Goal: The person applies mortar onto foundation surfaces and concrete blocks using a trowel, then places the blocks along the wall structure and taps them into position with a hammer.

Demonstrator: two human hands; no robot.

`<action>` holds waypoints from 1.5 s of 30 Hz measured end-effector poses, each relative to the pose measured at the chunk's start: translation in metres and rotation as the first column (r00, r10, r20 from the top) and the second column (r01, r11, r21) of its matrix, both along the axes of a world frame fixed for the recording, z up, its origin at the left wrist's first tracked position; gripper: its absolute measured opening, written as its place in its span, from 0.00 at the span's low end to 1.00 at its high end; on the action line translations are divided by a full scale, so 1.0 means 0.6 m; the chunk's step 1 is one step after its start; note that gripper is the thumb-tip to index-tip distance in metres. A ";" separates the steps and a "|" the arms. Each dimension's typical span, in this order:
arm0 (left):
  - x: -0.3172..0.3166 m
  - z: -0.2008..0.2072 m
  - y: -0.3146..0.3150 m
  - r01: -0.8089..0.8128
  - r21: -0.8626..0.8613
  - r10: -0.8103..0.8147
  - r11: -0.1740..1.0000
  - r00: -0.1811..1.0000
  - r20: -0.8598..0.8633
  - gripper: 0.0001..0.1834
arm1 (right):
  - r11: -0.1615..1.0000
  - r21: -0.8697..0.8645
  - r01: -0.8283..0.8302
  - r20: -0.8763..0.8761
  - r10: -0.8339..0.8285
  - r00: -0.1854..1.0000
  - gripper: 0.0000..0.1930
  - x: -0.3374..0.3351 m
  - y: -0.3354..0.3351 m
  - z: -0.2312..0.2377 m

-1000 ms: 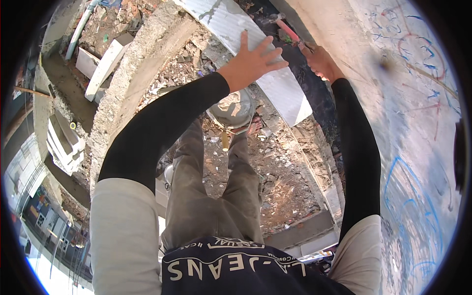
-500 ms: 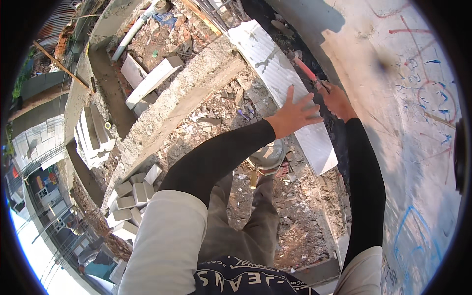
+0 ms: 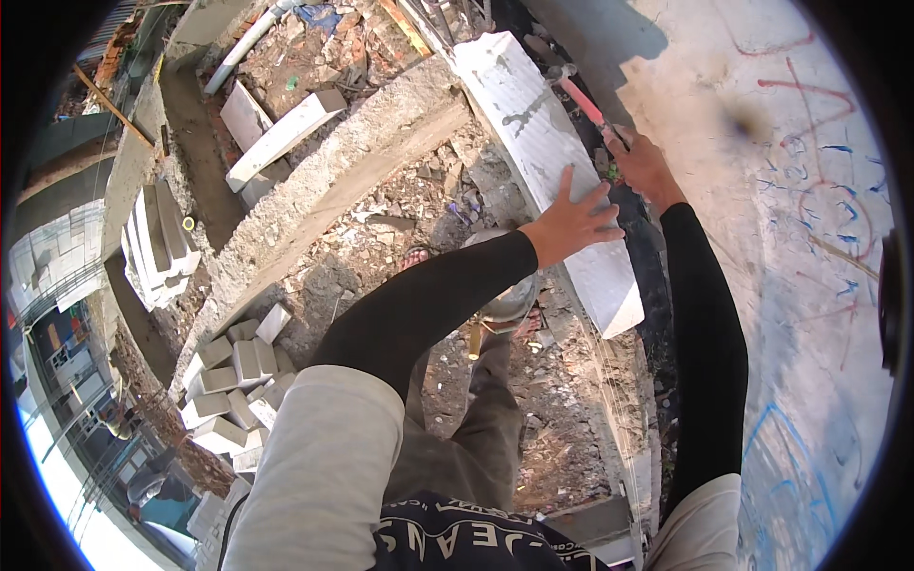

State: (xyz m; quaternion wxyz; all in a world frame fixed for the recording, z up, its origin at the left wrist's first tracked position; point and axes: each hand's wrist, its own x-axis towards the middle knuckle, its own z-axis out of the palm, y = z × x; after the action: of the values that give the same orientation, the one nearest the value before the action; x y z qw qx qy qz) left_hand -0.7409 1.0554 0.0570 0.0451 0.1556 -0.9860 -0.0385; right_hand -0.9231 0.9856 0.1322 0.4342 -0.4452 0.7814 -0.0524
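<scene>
A long white block [image 3: 543, 124], with a ribbed top and grey smears of mortar, lies along the low wall base in front of me. My left hand [image 3: 571, 226] rests on its top, fingers spread, holding nothing. On the block's right side, my right hand [image 3: 645, 171] is closed round the dark grip of a red-shafted tool that looks like a hammer [image 3: 583, 100]. The tool's greyish head points away from me, beside the block's right edge. Below my left wrist, a round bucket [image 3: 509, 303] stands partly hidden by my forearm.
A tall plastered wall [image 3: 790, 238] with red and blue marks rises close on the right. A rough concrete beam [image 3: 333, 171] crosses the rubble. Several pale blocks [image 3: 233, 376] are heaped at lower left; others [image 3: 157, 247] lean together farther left. A grey pipe [image 3: 243, 52] lies far left.
The view has shifted slightly, so the block and ground appear a little lower left. My right hand and the tool sit slightly farther away; my left hand stays spread on the block.
</scene>
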 end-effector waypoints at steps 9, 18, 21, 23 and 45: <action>-0.005 -0.011 0.000 -0.030 -0.013 0.029 0.999 0.997 -0.067 0.28 | 0.887 -0.416 -0.199 -0.454 -0.013 0.891 0.20 0.035 0.071 0.036; -0.009 0.015 -0.001 -0.130 -0.087 0.128 0.988 0.991 -0.030 0.31 | 0.863 -0.267 -0.430 -0.544 0.233 0.806 0.16 0.096 0.095 0.035; -0.020 0.027 0.007 -0.186 -0.150 0.183 0.971 0.983 -0.031 0.31 | 0.852 -0.342 -0.397 -0.515 0.184 0.837 0.18 0.086 0.108 0.025; -0.013 0.022 0.005 -0.162 -0.118 0.155 0.980 0.986 -0.067 0.30 | 0.884 -0.198 -0.423 -0.545 0.259 0.797 0.18 0.089 0.093 0.038; -0.008 0.025 -0.016 0.120 0.044 -0.119 0.992 0.993 -0.011 0.32 | 0.948 -0.287 0.134 -0.307 -0.224 0.925 0.21 -0.026 0.620 0.169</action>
State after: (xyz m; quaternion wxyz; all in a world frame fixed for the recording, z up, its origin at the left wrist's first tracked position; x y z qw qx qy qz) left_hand -0.7456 1.0460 0.0717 0.0431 0.0971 -0.9923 -0.0637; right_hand -0.9389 1.3577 0.2339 0.2256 -0.4269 0.8678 -0.1178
